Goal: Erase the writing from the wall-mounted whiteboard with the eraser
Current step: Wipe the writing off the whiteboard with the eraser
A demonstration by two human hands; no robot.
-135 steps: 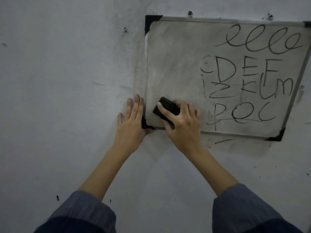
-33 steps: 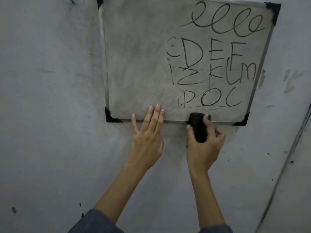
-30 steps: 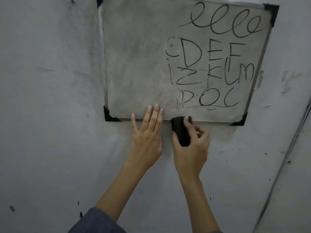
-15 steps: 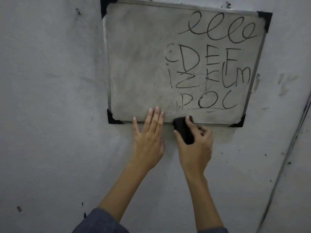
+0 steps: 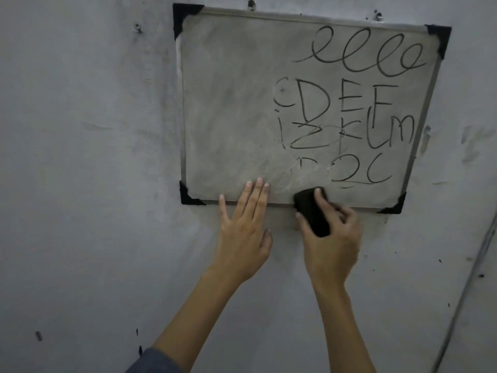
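Note:
The whiteboard [image 5: 231,103] hangs tilted on the wall, with black corner caps and a smeared grey left half. Black writing [image 5: 349,111] covers its right half: loops on top, letters below, a partly wiped bottom row. My right hand [image 5: 332,238] grips the black eraser [image 5: 312,211], which lies across the board's bottom edge below the faded letters. My left hand [image 5: 244,230] lies flat against the wall, fingers straight, fingertips on the board's lower edge just left of the eraser.
Grey, scuffed wall [image 5: 80,184] surrounds the board. Screws [image 5: 251,3] stick out above the frame and one to the upper left. A dark cable [image 5: 468,286] runs diagonally down the wall at the right.
The eraser has swept left along the bottom edge and back up a little. The left letters of the bottom row are now faded. My left hand has stayed on the lower edge.

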